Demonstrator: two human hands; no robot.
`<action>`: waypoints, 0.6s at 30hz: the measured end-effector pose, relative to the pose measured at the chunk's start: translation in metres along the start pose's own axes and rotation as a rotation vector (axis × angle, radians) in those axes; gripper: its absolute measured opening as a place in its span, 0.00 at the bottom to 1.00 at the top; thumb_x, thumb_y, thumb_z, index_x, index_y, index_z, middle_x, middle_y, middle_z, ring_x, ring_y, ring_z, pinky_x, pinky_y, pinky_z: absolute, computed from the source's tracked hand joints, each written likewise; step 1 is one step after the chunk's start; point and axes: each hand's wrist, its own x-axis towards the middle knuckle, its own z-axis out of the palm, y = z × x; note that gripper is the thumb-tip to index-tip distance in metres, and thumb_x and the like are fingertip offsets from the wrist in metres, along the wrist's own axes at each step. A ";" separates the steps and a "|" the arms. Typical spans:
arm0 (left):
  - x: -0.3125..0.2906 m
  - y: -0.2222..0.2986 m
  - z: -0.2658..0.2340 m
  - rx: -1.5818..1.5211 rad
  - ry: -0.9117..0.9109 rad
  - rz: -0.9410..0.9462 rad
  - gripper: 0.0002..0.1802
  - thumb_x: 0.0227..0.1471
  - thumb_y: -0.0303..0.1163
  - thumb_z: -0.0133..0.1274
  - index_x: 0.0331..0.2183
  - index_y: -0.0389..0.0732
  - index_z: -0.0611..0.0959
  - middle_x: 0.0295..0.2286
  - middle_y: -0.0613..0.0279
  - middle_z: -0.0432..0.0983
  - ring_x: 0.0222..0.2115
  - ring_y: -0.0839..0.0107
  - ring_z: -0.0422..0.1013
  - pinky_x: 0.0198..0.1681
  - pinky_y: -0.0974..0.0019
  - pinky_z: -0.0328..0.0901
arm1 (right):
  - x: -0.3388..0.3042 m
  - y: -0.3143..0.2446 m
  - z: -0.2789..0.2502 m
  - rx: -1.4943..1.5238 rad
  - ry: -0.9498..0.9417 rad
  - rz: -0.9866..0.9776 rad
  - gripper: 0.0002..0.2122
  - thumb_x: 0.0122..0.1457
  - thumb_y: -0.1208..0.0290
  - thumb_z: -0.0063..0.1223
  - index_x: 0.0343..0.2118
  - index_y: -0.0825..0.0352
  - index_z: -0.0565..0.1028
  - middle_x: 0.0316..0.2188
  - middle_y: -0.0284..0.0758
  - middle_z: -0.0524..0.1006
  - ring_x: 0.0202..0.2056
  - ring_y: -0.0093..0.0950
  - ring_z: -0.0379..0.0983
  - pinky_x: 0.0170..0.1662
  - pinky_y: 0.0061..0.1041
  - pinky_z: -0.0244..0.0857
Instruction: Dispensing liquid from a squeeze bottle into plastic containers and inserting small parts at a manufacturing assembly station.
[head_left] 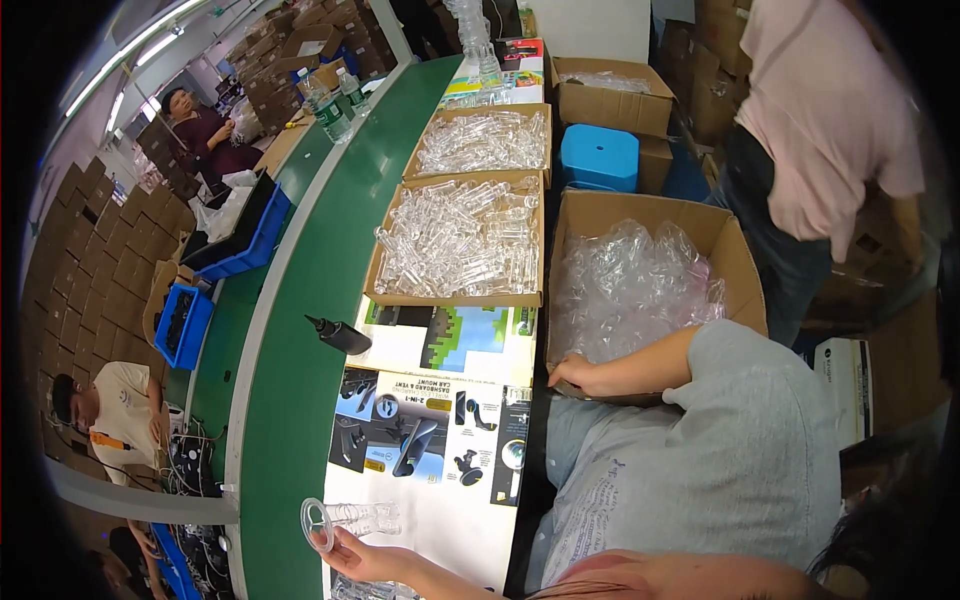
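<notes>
Left hand: the left hand [350, 555], at 7 o'clock low in the view, has its fingers curled round a clear plastic ring-ended part [345, 518], thumb and fingertips pinching it just above the white tabletop.
Right hand: the right hand [575, 375], at 3 o'clock from the left one, rests on the near rim of a brown cardboard box [735, 260]; fingers bent over the edge, whether they grip anything cannot be told.
Box contents: crinkled clear plastic bags [630, 285], glossy and heaped, fill that one box.
Printed cartons: two flat printed cartons lie on the table, a dark one with product pictures [430, 435] nearest, a green and blue one [465, 345] just beyond at 12 o'clock.
Bottle: one small black squeeze bottle [340, 335] with a pointed nozzle lies on its side at the belt edge.
Belt: a smooth green conveyor belt [300, 400] runs from 7 towards 12 o'clock.
Trays: two shallow cardboard trays of clear plastic tubes, the near one [460, 240] touching the far one [485, 140].
Far: one blue plastic stool [600, 158], and a standing person in a pink shirt [830, 110] at 2 o'clock.
</notes>
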 end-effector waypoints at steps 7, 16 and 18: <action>0.001 -0.001 0.000 0.017 0.007 0.006 0.21 0.51 0.27 0.48 0.47 0.31 0.68 0.43 0.52 0.66 0.46 0.65 0.63 0.50 0.64 0.58 | -0.003 -0.004 -0.001 0.022 -0.010 -0.002 0.18 0.33 0.72 0.62 0.31 0.71 0.73 0.32 0.41 0.73 0.35 0.33 0.68 0.38 0.28 0.60; 0.000 0.007 0.002 0.044 0.009 -0.004 0.21 0.51 0.28 0.47 0.47 0.30 0.68 0.43 0.52 0.66 0.46 0.65 0.63 0.50 0.64 0.58 | -0.002 -0.002 0.000 0.031 -0.019 -0.007 0.18 0.32 0.73 0.62 0.30 0.71 0.73 0.31 0.41 0.73 0.34 0.33 0.68 0.36 0.28 0.60; -0.001 0.007 0.001 0.025 0.012 -0.028 0.21 0.51 0.28 0.47 0.47 0.30 0.68 0.43 0.52 0.66 0.46 0.65 0.63 0.50 0.64 0.58 | 0.000 0.000 -0.001 0.038 -0.022 -0.012 0.18 0.31 0.73 0.62 0.30 0.71 0.73 0.31 0.41 0.73 0.34 0.33 0.68 0.36 0.28 0.61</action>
